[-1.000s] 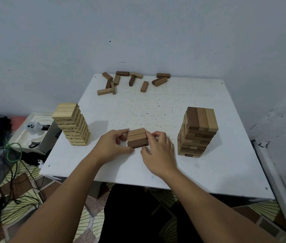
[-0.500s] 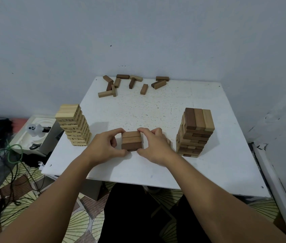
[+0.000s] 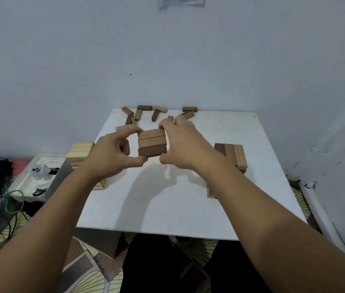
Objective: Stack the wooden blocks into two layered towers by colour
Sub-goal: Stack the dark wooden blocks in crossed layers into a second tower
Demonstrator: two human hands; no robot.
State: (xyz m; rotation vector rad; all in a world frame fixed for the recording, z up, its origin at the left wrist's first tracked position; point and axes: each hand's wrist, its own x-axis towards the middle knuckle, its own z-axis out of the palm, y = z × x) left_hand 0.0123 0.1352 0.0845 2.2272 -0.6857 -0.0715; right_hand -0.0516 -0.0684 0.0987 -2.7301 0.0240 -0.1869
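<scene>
The set of three brown blocks (image 3: 152, 142) — pressed side by side into one layer — has been lifted off the worktop (image 3: 188, 199), where it rested half a second ago, and is now held in the air above the middle. The left hand (image 3: 112, 157) and right hand (image 3: 183, 146) clamp its two ends, fingers curled round them. The brown tower (image 3: 234, 155) stands just to the right — probably the destination. The pale tower (image 3: 80, 152) is at the left; loose blocks (image 3: 146, 113) remain at the far edge.

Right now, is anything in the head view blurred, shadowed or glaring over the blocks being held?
Head view: the held set of three blocks looks sharp; both hands cast soft shadows on the white table; a faint glare patch sits under the right hand; wide-angle stretch enlarges the forearms.
</scene>
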